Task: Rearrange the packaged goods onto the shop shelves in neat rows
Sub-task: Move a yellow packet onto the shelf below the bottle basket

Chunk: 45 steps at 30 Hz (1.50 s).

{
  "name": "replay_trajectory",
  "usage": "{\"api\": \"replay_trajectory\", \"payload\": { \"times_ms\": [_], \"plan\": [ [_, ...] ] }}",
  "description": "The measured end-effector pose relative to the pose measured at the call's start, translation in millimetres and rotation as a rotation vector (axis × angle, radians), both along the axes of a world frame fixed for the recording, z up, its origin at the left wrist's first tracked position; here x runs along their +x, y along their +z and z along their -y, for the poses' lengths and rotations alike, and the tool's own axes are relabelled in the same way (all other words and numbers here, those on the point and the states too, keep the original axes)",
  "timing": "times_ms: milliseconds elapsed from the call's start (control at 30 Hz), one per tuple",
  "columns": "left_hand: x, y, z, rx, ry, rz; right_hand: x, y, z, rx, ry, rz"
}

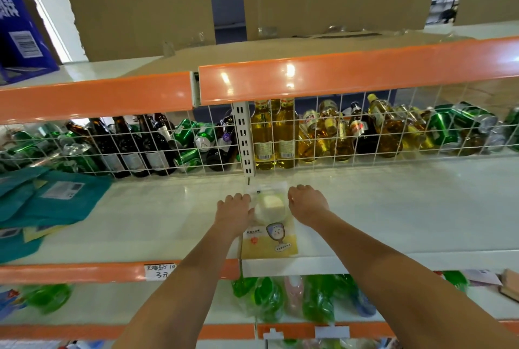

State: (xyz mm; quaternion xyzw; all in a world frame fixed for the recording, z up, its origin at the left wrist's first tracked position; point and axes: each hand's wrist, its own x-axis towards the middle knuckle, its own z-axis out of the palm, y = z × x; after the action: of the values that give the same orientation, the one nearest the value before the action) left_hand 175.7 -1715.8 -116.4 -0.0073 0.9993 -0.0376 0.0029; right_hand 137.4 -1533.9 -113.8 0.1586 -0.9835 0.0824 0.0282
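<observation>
Packet [269,225] lies flat on white shelf [393,208], near front edge. Left hand [234,209] and right hand [307,202] flank its top end, fingers curled at its edges, apparently gripping. Teal bags [53,197] at left.

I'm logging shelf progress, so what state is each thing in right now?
yellow packet: flat on the white shelf, held at both sides
left hand: holds the packet's left edge
right hand: holds its right edge
teal packets: lying overlapped, untidy
oil bottles: upright behind the wire grid
green cans: tipped over
</observation>
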Motion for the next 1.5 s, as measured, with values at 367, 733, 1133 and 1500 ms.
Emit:
{"api": "replay_trajectory", "payload": {
  "times_ms": [367, 733, 1133, 1500],
  "plan": [
    [35.9, 15.8, 15.4, 0.013, 0.145, 0.009, 2.0, 13.2, 21.6, 0.049, 0.197, 0.025],
    [93.3, 25.2, 36.7, -0.002, 0.425, 0.045, 26.5, 12.5, 76.2, 0.022, 0.456, 0.064],
    [156.5, 30.4, 75.5, 0.053, 0.767, -0.029, 65.6, 7.2, 138.1, -0.005, 0.675, 0.004],
    [232.1, 7.5, 137.2, 0.071, 0.933, -0.086, 112.9, 0.1, 227.0, 0.041, 0.824, 0.044]
  ]
}}
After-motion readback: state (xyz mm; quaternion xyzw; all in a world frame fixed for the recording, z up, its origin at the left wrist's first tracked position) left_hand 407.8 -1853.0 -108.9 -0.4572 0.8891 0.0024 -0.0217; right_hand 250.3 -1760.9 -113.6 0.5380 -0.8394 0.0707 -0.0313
